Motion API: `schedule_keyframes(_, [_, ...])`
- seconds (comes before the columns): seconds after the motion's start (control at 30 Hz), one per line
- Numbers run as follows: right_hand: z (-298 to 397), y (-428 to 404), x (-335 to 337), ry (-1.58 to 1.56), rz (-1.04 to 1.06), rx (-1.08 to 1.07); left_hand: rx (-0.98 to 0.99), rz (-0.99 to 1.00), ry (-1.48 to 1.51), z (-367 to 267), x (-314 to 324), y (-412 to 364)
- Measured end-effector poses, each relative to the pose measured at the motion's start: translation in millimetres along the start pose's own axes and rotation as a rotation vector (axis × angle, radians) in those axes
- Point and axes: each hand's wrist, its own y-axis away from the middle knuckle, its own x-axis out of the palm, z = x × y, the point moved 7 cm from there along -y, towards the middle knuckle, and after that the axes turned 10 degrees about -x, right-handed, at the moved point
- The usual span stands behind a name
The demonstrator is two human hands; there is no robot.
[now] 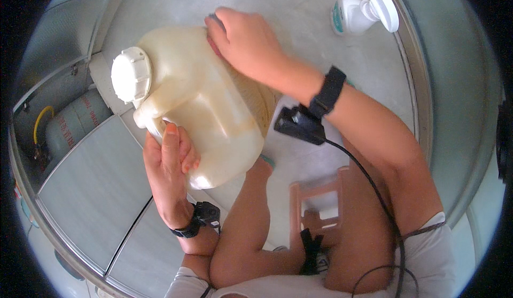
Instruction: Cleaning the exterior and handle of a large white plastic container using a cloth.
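Observation:
A large off-white plastic jug (224,125) with a white ribbed screw cap (130,75) is tilted in front of me, its cap pointing left. My left hand (170,150) grips the jug's handle, thumb on top. At the jug's far side, my right hand (240,37) presses a cloth or pad against the wall; a dark edge and a reddish edge of it show by the fingers, and the rest is hidden. Brownish stains mark the jug's side and base. Each of my wrists wears a black strap with a small black device.
A white spray bottle (354,15) stands at the upper right on the grey floor. Low cabinet doors (96,194) and a gas cylinder (76,121) with a yellow hose are on the left. A pinkish plastic stool (296,206) is between my legs. A cable hangs from the right wrist device.

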Motion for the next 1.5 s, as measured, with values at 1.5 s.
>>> schedule_keyframes(1.5, [22.6,47.7,-13.4,-0.035,0.008,0.100,-0.012,-0.018,0.009,-1.8,-1.9,3.1])
